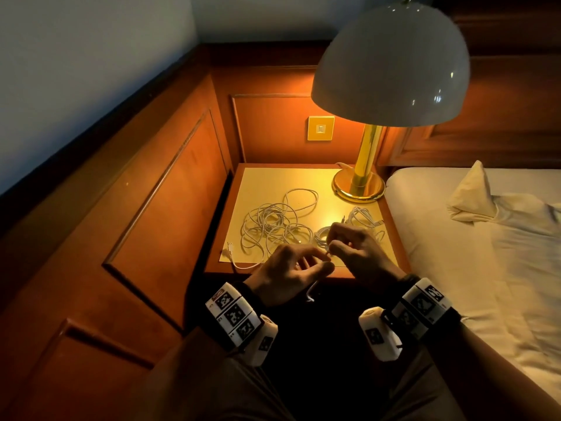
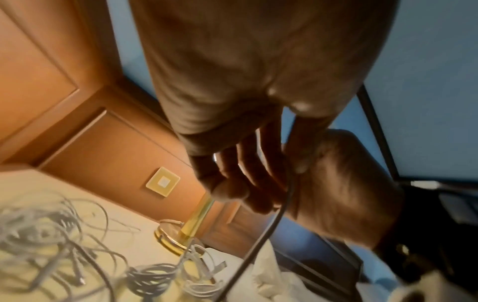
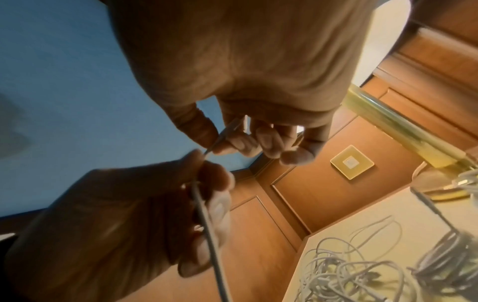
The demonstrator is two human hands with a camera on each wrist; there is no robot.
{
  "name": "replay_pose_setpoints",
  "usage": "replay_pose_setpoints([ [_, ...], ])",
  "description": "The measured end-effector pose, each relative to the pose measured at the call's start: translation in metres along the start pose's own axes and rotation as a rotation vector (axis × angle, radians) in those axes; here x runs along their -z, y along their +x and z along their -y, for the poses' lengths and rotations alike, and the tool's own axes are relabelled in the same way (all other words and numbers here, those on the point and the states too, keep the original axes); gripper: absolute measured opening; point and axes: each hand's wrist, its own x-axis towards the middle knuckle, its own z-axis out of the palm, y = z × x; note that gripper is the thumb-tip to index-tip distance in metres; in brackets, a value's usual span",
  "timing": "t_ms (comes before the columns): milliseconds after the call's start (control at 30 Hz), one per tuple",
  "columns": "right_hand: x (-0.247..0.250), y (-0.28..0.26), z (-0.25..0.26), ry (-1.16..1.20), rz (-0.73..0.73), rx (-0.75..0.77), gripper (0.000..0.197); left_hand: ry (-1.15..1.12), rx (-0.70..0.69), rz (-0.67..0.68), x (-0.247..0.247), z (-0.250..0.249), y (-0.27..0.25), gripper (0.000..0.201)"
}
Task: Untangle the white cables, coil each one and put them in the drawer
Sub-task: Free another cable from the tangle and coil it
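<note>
over the front edge of the worktop (image 1: 358, 192) i see both hands raised, working one cable end. largest first: bed (image 1: 485, 268) on the right with white sheets and a folded pillow (image 1: 472, 194), wood panelling (image 1: 151, 192) on the left and behind. lamp (image 1: 391, 62) with a pale dome shade and a brass stem stands at the worktop's far right corner, lit. a square wall plate (image 1: 321, 128) sits on the back panel.

on the worktop: a loose tangle of white cables (image 1: 273, 223) fills the middle left, one end with a plug trailing to the front left corner. two coiled bundles lie to the right, a small coil (image 1: 322, 235) just behind the hands and a second coil (image 1: 362, 217) near the lamp base. no drawer visible in my views.

hands: left hand (image 1: 288, 271) has fingers curled round a cable strand (image 3: 207, 224), which runs down through the palm and hangs off below. right hand (image 1: 358, 247) pinches the same strand's end between thumb and forefinger, the other fingers curled in; right wrist view shows the flat connector end at that pinch. the two hands are nearly touching at the fingertips, the strand short between them. both wrists carry marker bands. left wrist view is blurred but shows the strand dropping from the hands toward the bed edge.
</note>
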Motion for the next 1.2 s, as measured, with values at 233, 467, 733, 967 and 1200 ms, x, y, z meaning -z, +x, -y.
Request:
replay_pose_setpoints([
  [233, -0.027, -0.007, -0.007, 0.444, -0.022, -0.312, 0.048, -0.582, 0.213, -0.358, 0.013, -0.012, 0.014, 0.020],
  [467, -0.036, -0.013, -0.029, 0.294, -0.179, -0.225, 0.020, -0.318, 0.435, -0.489, 0.033, 0.006, 0.006, 0.043],
  [733, -0.029, -0.010, -0.033, -0.050, -0.002, 0.052, 0.013, -0.352, 0.376, -0.352, 0.006, 0.014, 0.015, 0.032],
  [967, -0.034, -0.004, -0.039, -0.042, -0.207, 0.145, 0.024, -1.148, 0.578, 0.197, -0.014, 0.003, 0.005, 0.066],
  [1200, -0.049, -0.009, -0.031, 0.552, -0.172, -0.187, 0.031, -1.183, 0.336, 0.126, -0.003, -0.016, 0.007, 0.031],
])
